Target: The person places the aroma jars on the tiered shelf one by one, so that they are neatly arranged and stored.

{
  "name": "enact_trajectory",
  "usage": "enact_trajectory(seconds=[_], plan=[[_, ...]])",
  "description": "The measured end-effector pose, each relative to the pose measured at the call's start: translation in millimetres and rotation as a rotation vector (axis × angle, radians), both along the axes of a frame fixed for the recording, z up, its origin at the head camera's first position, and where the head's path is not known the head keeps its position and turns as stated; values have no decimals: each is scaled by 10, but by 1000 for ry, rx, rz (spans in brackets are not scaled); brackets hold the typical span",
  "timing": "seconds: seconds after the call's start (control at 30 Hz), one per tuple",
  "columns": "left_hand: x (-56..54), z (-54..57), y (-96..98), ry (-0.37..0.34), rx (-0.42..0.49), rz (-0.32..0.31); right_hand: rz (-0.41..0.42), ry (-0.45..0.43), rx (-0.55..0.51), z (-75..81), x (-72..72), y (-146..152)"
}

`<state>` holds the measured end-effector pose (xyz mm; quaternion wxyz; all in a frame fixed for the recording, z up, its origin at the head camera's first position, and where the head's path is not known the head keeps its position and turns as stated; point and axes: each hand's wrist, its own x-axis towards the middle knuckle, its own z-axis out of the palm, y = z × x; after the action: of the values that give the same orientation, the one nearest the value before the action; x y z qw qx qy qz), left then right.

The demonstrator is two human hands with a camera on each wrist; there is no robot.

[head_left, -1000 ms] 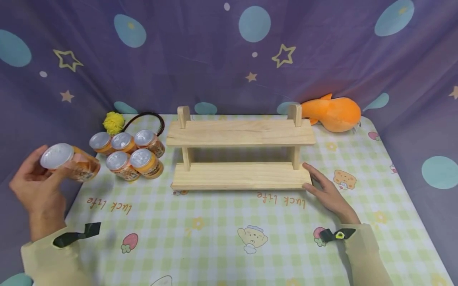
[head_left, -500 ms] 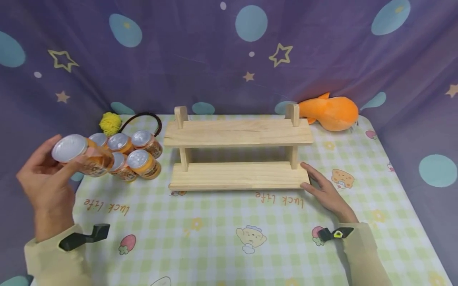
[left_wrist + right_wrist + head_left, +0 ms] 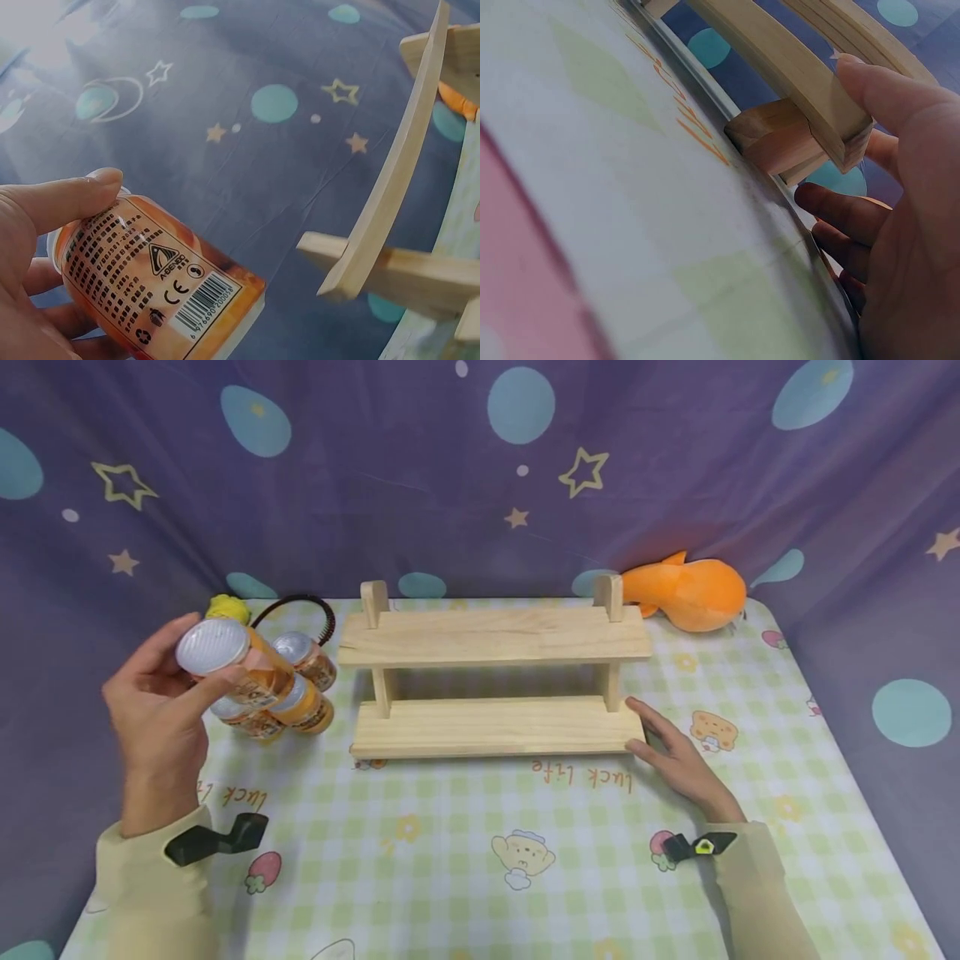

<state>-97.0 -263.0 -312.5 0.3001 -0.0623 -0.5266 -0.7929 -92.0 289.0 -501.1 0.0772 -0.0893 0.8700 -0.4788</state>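
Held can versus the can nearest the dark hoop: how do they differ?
The held can is up in the left hand; the hoop-side can sits on the tablecloth. In the head view, the held can looks larger, the hoop-side can smaller. Both have silver lids and printed sides.

The cans (image 3: 306, 706) are left of the shelf (image 3: 495, 639).

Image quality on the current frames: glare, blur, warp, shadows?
Left wrist: glare washes out the curtain at top left, print on the orange-labelled can reads sharp, wooden shelf looks bowed, likely lens distortion; right wrist: dim, pink patch at left blurred; head: fairly even light, soft shadow beside the right sleeve.
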Motion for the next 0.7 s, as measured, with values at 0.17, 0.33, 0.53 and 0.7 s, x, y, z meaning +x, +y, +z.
enact_trajectory(seconds=[0.17,0.33,0.53,0.7], plan=[[-51,1,129,-30,-27,-36,1,0,-3,11,-5,0],[-101,-2,263,-39,-71,-65,5,16,-11,9,-5,6],[-170,34,466,-114,-181,-62,2,13,-19,8,14,-3],[-240,45,647,-177,-232,-67,-1,8,-14,-2,8,0]])
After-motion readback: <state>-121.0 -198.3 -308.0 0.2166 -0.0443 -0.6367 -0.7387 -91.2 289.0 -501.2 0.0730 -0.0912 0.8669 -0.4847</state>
